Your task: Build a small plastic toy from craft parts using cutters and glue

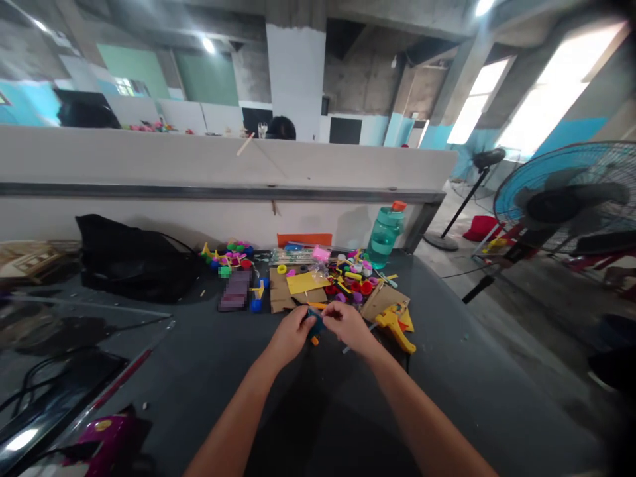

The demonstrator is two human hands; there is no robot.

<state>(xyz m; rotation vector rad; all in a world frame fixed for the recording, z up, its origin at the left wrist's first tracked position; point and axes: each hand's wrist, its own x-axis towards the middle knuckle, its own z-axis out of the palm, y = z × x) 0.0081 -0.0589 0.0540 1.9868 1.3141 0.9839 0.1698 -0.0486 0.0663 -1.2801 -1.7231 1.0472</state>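
Note:
Over the dark table, both hands meet at a small dark-blue piece [315,320] whose kind I cannot make out. My left hand [292,334] pinches it from the left between thumb and fingers. From the other side, the closed fingers of my right hand [350,326] touch its edge; whether they grip it or something tiny is hidden. A small orange bit [315,340] shows just below the blue piece. Right of my right hand lies a yellow glue gun [396,329], with a clear glue stick [354,342] poking out toward the wrist.
Behind the hands lie cardboard [281,291], a yellow sheet [307,282] and a heap of colourful plastic caps [355,285]. A teal water bottle [385,237] stands at back right. On the left are a black bag [134,262] and a blurred phone-like rectangle [235,290]. A fan [561,199] stands beyond the table.

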